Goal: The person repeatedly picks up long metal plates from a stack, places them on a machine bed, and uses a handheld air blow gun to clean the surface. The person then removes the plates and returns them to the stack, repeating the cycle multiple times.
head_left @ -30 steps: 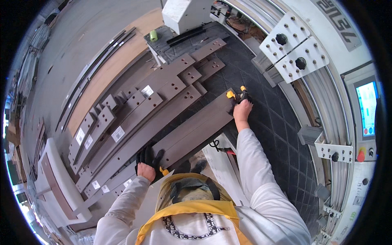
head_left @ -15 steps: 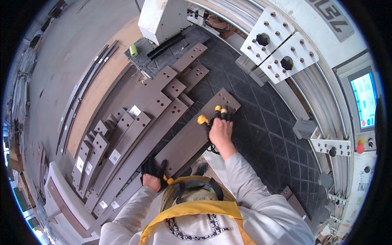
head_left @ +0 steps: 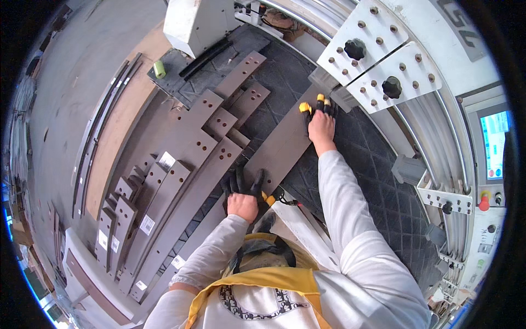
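A long grey-brown flat panel (head_left: pixel 282 143) lies slantwise on the black work surface, a small hole near its near end. My left hand (head_left: pixel 244 202), in a black fingerless-style covering with a yellow thumb tip, rests at that near end with fingers spread over the panel. Farther along, my right hand (head_left: pixel 321 126) lies on the panel's upper right part, fingers stretched and apart, several tips yellow. The panel's far end reaches a grey block (head_left: pixel 324 79) under the white bolted plates (head_left: pixel 394 79), which partly hide it.
Several similar drilled panels (head_left: pixel 181 145) are stacked in steps at the left. A white machine housing (head_left: pixel 200 24) stands at the far side, a green roll (head_left: pixel 159 69) beside it. On the right are metal rails (head_left: pixel 427 129), a lit screen (head_left: pixel 495 145) and a red button (head_left: pixel 484 203).
Both hands and the panel have moved up and to the right. The panel's drilled far end, visible before, is now at the grey block and out of sight.
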{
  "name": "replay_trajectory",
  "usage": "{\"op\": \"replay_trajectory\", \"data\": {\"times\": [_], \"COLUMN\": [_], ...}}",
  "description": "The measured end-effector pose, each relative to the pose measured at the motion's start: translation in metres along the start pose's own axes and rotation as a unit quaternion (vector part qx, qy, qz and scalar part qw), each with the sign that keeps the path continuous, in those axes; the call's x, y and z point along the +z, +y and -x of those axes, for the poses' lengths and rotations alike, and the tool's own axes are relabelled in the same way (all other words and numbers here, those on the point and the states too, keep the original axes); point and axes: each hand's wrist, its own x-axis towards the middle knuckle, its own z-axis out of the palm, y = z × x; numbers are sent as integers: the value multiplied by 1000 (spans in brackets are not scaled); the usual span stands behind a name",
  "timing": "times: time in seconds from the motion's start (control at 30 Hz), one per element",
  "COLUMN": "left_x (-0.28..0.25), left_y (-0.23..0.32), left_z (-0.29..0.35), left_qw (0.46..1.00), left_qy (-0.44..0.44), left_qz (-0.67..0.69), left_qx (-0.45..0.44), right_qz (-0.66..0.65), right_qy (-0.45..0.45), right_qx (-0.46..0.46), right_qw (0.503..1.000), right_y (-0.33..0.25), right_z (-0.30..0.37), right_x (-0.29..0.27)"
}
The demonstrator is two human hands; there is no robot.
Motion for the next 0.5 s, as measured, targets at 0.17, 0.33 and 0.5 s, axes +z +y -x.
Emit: {"op": "replay_trajectory", "data": {"times": [0.17, 0.33, 0.5], "left_x": [2, -4, 17], "left_y": [6, 8, 3], "left_z": [-20, -29, -21], "left_qw": [990, 984, 1000], "left_qy": [-127, -172, 24], "left_qz": [45, 8, -10], "left_qx": [-42, -37, -5], "right_qz": [5, -9, -7], "right_qy": [-8, -16, -18], "right_qx": [27, 36, 57], "right_qw": [1000, 999, 998], "right_y": [2, 3, 4], "right_z": [-19, -20, -23], "right_x": [0, -1, 0]}}
